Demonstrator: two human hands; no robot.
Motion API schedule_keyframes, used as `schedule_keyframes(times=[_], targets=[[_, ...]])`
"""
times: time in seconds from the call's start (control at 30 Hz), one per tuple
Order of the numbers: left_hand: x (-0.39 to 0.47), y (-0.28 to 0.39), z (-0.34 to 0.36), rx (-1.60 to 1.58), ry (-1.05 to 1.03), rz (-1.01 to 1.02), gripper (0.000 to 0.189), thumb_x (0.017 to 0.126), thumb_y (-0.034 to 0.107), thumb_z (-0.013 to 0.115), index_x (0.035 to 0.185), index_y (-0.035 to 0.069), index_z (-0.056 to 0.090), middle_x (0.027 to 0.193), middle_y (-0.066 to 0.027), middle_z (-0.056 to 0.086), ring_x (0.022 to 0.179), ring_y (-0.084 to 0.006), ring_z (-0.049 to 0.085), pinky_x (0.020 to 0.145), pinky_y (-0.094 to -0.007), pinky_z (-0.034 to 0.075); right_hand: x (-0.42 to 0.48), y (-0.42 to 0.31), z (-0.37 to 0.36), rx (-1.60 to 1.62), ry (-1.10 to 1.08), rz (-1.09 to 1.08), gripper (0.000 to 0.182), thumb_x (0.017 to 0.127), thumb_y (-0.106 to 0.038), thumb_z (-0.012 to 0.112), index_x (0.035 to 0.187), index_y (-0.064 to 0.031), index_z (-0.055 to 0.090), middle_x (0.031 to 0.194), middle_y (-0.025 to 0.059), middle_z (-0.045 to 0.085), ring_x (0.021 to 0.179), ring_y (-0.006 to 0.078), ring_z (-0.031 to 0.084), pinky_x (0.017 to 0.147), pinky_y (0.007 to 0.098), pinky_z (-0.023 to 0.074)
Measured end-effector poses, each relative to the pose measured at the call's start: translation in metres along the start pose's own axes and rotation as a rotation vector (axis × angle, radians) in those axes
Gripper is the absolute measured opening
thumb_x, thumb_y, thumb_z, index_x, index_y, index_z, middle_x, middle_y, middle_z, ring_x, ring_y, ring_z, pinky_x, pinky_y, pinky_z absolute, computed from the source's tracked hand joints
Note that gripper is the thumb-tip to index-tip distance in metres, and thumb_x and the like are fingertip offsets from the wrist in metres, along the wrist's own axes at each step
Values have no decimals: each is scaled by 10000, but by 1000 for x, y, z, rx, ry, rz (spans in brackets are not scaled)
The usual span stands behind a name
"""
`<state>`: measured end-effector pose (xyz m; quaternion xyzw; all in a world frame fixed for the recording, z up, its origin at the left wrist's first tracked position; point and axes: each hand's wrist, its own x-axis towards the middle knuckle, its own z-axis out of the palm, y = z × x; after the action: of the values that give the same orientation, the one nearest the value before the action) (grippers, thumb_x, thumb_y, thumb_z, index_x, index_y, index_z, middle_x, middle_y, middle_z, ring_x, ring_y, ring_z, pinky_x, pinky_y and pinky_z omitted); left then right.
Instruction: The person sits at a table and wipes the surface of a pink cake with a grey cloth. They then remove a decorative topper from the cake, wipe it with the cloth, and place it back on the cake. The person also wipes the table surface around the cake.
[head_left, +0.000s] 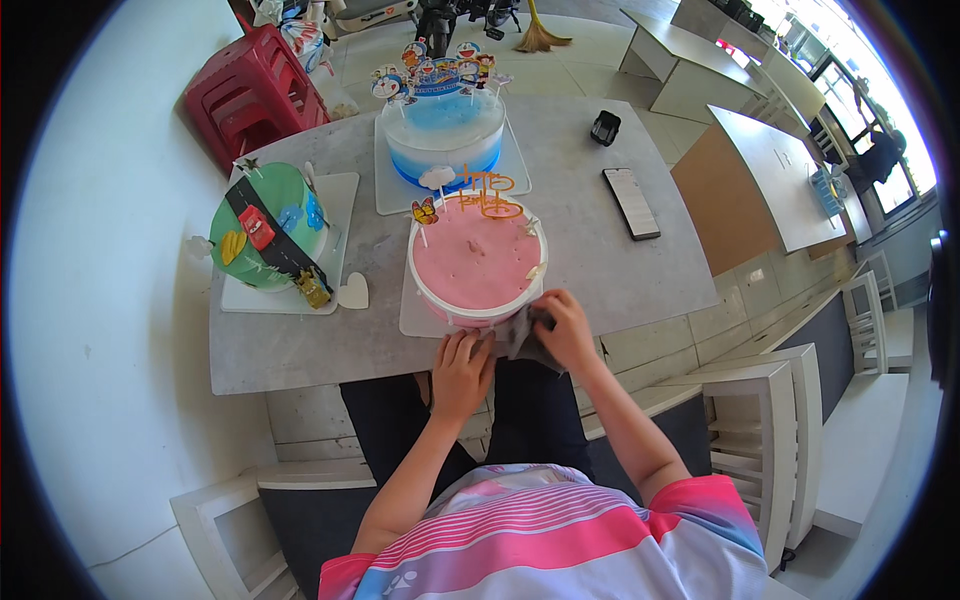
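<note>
A round pink cake (476, 255) with a white rim stands in front of me on a white cake board (411, 319). An orange script topper, a small white cloud and a butterfly pick (425, 213) are stuck in it. My right hand (564, 328) grips a crumpled grey cloth (529, 337) at the board's front right corner, close to the cake's side. My left hand (461, 375) lies at the board's front edge, fingertips just below the cake and nothing visible in its grasp. Its fingers are slightly apart.
On the grey table (375, 349) are a green cake (277, 217) with a toy car, a blue-and-white cake (442, 135) with cartoon toppers, a white heart (353, 291), a phone (631, 204) and a small black container (605, 128). Red stools (255, 90) stand behind left.
</note>
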<state>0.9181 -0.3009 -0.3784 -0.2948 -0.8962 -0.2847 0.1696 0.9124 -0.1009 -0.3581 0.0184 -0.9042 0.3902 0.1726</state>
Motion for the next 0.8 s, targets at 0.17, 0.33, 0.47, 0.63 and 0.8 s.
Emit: schedule_keyframes(times=[0.17, 0.33, 0.47, 0.63, 0.8], targets=[[-2, 4, -1, 78, -40, 22, 369, 768, 213, 591, 1121, 111, 563, 1083, -95, 487, 1039, -286, 456, 915, -448, 350, 45, 47, -15, 24, 55, 110, 268, 621, 22, 603, 882, -35, 584, 954, 118, 534, 916, 293, 525, 783, 346, 433], [-19, 2, -1, 77, -6, 18, 355, 762, 191, 592, 1109, 116, 577, 1055, -88, 496, 1030, -279, 463, 915, -451, 347, 101, 28, -6, 106, 263, -41, 284, 646, 21, 611, 922, -42, 591, 939, 125, 550, 951, 299, 508, 810, 341, 422], [-21, 3, -1, 43, 15, 20, 344, 753, 160, 589, 1095, 123, 592, 1028, -83, 503, 1024, -274, 468, 912, -448, 347, 113, 46, 13, 121, 94, -134, 290, 687, -11, 597, 972, -59, 599, 977, 118, 568, 964, 303, 495, 823, 345, 417], [-23, 0, 5, 71, 65, -2, 348, 723, 117, 574, 1068, 144, 615, 966, -63, 511, 953, -255, 487, 881, -428, 359, 90, 44, 9, -137, 4, -118, 322, 699, -14, 572, 1011, -88, 602, 1023, 88, 571, 950, 294, 506, 821, 361, 420], [-18, -1, 6, 66, 101, 12, 337, 702, 91, 573, 1029, 147, 637, 909, -57, 501, 915, -244, 485, 846, -412, 357, 37, 30, -4, -145, 66, -61, 335, 675, 4, 576, 995, -91, 599, 997, 77, 564, 911, 289, 521, 792, 369, 430]])
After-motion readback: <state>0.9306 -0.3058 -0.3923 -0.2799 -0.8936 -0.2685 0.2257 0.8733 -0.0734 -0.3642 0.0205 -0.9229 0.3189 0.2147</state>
